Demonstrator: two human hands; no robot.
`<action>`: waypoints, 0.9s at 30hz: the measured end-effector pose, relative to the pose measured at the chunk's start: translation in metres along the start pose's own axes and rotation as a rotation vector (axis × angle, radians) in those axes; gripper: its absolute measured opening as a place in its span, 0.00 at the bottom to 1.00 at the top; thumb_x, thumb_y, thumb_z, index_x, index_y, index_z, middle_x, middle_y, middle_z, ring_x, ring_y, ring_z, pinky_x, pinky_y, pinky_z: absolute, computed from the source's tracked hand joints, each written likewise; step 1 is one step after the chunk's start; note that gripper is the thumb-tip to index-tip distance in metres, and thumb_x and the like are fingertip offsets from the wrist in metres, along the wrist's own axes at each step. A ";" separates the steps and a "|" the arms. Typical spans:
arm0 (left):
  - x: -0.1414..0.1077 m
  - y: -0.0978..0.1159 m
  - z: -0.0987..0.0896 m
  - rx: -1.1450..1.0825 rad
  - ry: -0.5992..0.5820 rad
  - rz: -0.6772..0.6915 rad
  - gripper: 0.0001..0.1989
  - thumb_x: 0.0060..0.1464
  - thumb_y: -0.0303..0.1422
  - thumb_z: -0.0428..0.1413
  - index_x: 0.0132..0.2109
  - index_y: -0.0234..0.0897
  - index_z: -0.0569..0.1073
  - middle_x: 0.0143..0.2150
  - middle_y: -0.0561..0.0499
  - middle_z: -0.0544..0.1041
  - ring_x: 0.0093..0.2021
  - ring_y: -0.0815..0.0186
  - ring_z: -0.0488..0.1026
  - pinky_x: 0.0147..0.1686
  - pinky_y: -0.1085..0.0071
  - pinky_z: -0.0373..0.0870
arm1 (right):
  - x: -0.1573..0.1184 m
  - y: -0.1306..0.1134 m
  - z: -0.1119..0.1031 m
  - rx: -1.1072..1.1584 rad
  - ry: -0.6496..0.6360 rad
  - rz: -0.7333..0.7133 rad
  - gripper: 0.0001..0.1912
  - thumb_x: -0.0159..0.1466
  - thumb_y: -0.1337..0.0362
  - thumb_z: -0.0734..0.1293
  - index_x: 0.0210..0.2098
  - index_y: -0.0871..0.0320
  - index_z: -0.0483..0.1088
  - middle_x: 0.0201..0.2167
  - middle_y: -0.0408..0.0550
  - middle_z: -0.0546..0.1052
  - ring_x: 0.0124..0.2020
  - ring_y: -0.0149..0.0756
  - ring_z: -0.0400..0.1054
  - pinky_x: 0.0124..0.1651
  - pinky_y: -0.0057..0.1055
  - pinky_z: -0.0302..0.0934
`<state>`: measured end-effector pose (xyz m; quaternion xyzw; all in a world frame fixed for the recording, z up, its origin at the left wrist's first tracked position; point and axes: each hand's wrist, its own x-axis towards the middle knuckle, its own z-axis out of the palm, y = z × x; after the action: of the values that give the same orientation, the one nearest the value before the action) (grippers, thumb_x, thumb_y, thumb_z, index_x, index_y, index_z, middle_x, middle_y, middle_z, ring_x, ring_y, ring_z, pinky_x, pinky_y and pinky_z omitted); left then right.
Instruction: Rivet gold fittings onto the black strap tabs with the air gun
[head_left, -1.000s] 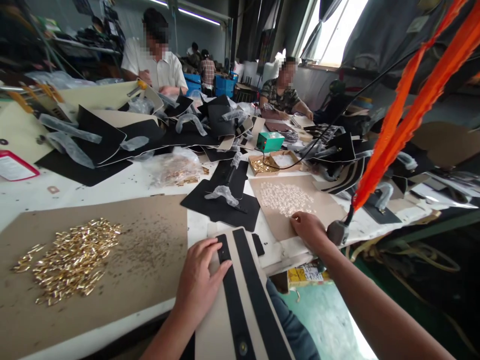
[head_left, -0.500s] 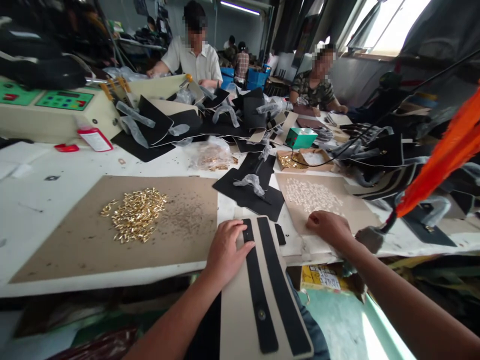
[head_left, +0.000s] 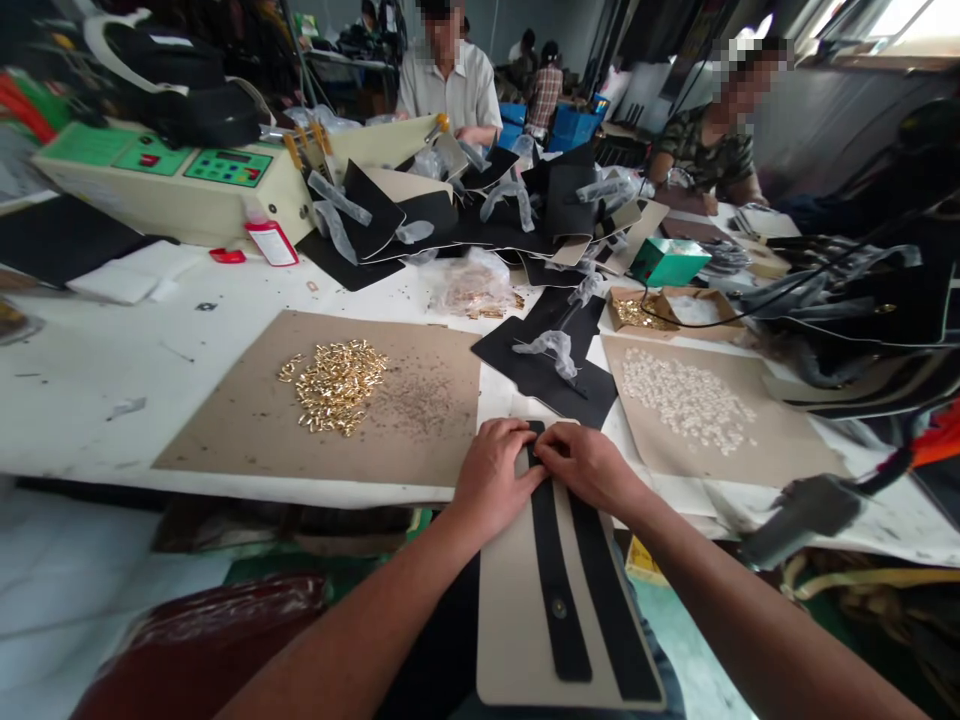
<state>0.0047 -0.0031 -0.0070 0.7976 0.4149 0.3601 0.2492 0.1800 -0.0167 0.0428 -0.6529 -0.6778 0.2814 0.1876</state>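
Note:
A beige panel point(head_left: 505, 600) with two black straps lies across my lap, its far end against the table edge. The nearer-left black strap point(head_left: 553, 560) carries a small round metal fitting point(head_left: 559, 608) near its lower end. My left hand point(head_left: 499, 475) is closed on the upper end of that strap, fingers bent over it and thumb pressing its side. Beside it, my right hand point(head_left: 585, 462) is pinched with its fingertips at the same strap end. Whatever sits between those fingertips is hidden. The two hands nearly touch.
Gold metal pieces point(head_left: 341, 385) lie piled on a brown board at left; small clear pieces point(head_left: 686, 400) are spread on another at right. A black cut piece point(head_left: 551, 350) lies between them. A grey handheld tool point(head_left: 806, 515) hangs at right. Co-workers point(head_left: 450, 90) sit opposite.
My right hand has moved left from beside the clear pieces to the strap's upper end. My left hand stays on the strap. The view has shifted, so the table appears further right.

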 end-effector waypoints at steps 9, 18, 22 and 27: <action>0.001 0.001 -0.002 -0.013 -0.002 -0.005 0.19 0.52 0.30 0.71 0.51 0.37 0.78 0.55 0.43 0.78 0.59 0.51 0.72 0.62 0.51 0.72 | 0.002 -0.002 0.000 -0.048 0.041 0.094 0.08 0.63 0.62 0.66 0.29 0.54 0.75 0.29 0.43 0.78 0.31 0.36 0.70 0.35 0.31 0.56; 0.001 0.003 -0.004 0.001 -0.015 -0.009 0.20 0.51 0.30 0.72 0.51 0.37 0.78 0.55 0.43 0.78 0.59 0.51 0.72 0.62 0.51 0.73 | 0.005 0.002 -0.002 -0.103 -0.010 0.049 0.08 0.64 0.62 0.66 0.30 0.54 0.74 0.29 0.42 0.78 0.30 0.35 0.69 0.34 0.31 0.55; 0.001 0.003 -0.003 -0.003 -0.006 -0.006 0.20 0.51 0.30 0.72 0.51 0.40 0.78 0.55 0.44 0.78 0.59 0.51 0.72 0.61 0.50 0.73 | 0.000 0.000 0.002 0.005 0.084 0.043 0.07 0.65 0.62 0.67 0.34 0.54 0.77 0.30 0.43 0.78 0.32 0.36 0.71 0.37 0.32 0.59; 0.002 0.003 -0.003 0.001 -0.003 -0.007 0.19 0.51 0.31 0.72 0.50 0.41 0.79 0.55 0.45 0.79 0.59 0.51 0.73 0.61 0.50 0.73 | -0.066 0.013 -0.006 0.340 0.362 0.080 0.20 0.69 0.50 0.67 0.54 0.55 0.76 0.36 0.46 0.80 0.32 0.36 0.73 0.37 0.32 0.67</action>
<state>0.0046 -0.0029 -0.0021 0.7966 0.4177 0.3579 0.2507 0.1994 -0.0815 0.0468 -0.6781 -0.5497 0.2771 0.4016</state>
